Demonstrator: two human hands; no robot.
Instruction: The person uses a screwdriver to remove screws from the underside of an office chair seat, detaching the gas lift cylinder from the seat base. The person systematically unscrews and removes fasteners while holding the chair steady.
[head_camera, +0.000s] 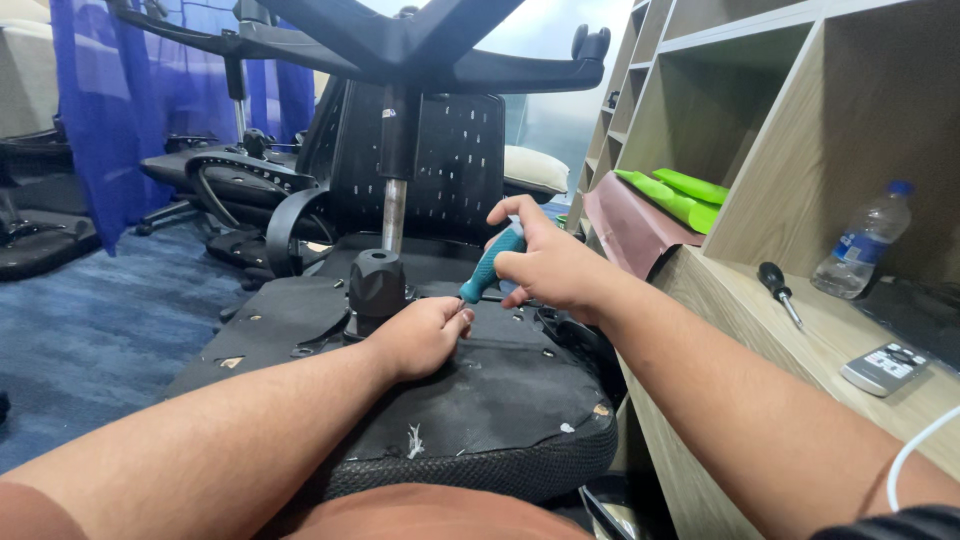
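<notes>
Black fabric underside of an upturned office chair seat (480, 390) lies across the person's lap.
Left hand (420, 335), fingers curled, presses the seat, steadying the work; right hand (550, 265) grips a teal-handled screwdriver (488, 268), tip down, beside the chrome gas-lift column (394, 210).

The gas-lift column (392, 170) blocks the seat's far-left side; the seat underside (500, 390) nearer lies open.

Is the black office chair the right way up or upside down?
Upside down: the black office chair's seat underside faces up, and its black star-shaped wheel base points at the ceiling.
</notes>
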